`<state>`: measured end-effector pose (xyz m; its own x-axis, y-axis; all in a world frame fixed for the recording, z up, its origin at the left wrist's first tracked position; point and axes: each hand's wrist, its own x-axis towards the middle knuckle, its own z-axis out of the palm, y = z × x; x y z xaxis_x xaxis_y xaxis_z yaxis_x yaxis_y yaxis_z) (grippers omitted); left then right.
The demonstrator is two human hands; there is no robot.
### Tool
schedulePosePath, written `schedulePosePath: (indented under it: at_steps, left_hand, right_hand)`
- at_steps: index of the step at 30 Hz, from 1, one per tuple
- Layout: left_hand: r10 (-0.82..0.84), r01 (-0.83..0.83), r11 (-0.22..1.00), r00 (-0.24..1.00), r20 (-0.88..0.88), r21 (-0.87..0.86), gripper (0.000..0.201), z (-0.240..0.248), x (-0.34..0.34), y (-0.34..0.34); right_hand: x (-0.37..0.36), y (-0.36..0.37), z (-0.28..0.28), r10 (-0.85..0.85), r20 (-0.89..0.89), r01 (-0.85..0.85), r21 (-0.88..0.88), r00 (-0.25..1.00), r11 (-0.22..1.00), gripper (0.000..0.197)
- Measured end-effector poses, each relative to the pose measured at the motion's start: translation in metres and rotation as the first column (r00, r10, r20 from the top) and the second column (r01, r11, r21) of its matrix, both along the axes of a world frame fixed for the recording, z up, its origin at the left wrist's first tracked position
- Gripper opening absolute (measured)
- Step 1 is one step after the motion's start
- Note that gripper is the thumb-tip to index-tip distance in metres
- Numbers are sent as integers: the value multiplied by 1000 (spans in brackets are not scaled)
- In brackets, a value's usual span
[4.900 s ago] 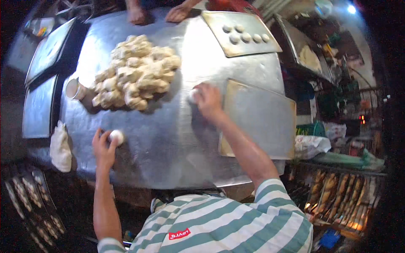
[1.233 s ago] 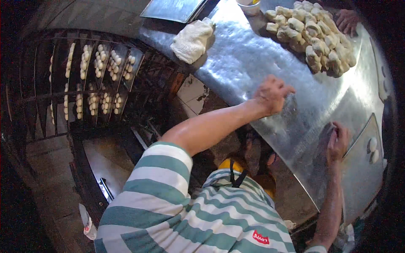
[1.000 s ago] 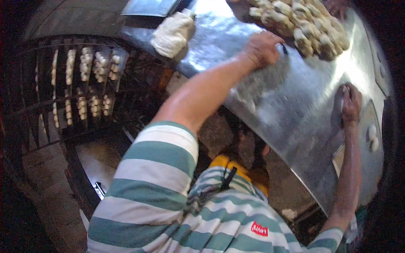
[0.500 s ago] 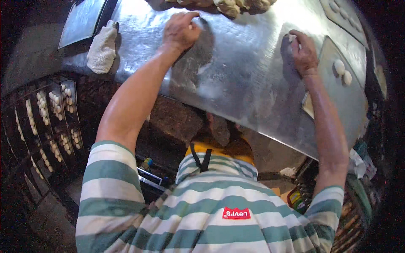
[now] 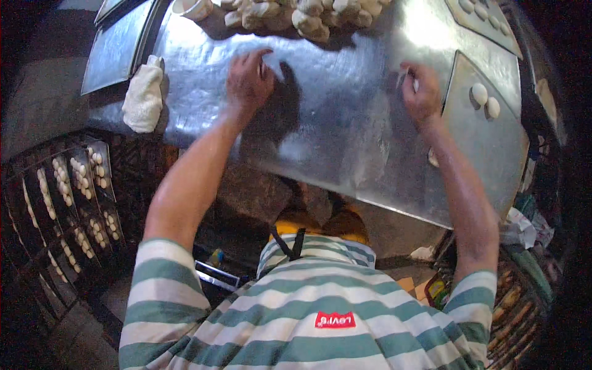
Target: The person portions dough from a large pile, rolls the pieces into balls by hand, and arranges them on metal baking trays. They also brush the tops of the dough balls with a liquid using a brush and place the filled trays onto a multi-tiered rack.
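Over the metal table (image 5: 345, 117), my left hand (image 5: 248, 79) has its fingers curled, with the thumb close to them. What lies inside them, if anything, is hidden. To the right, my right hand (image 5: 422, 92) pinches a small white piece of dough between thumb and fingers, just off the edge of a metal tray (image 5: 475, 148). Two smooth pale dough balls (image 5: 479, 95) sit side by side on that tray. Beyond both hands, a heap of dough lumps (image 5: 308, 17) lies along the far part of the table.
A white cloth bundle (image 5: 143, 102) lies at the table's left edge beside metal trays (image 5: 117, 52). A pale tub (image 5: 192, 8) stands at the far left. Another tray with dough balls (image 5: 483, 12) is at the far right. At lower left, a dark rack (image 5: 68, 246) holds trays of dough balls.
The view has shifted, showing more of the dough heap and the tub. My left hand has come back from the heap toward me; my right hand has moved slightly left, still pinching.
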<state>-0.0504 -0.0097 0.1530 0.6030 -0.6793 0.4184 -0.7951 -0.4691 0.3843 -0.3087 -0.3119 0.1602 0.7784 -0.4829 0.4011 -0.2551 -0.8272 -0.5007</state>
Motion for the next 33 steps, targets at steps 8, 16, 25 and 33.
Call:
schedulePosePath:
  at_steps: [8,16,25,33]
  left_hand:
    - [-136,135,991,972,194,18,33,4,29,-43]
    - [-26,30,997,998,65,-68,39,-7,-6,-30]
    - [238,-237,971,971,16,-18,45,-8,-8,13]
    - [479,-433,867,861,-171,247,76,-4,46,-12]
  right_hand:
    - [53,-52,6,137,-4,-134,-247,990,960,22]
    - [30,-20,-4,192,30,-188,-89,981,978,17]
    - [-6,-27,13,38,-104,-50,-111,994,993,25]
    - [-3,-31,8,162,-94,-168,-58,982,984,25]
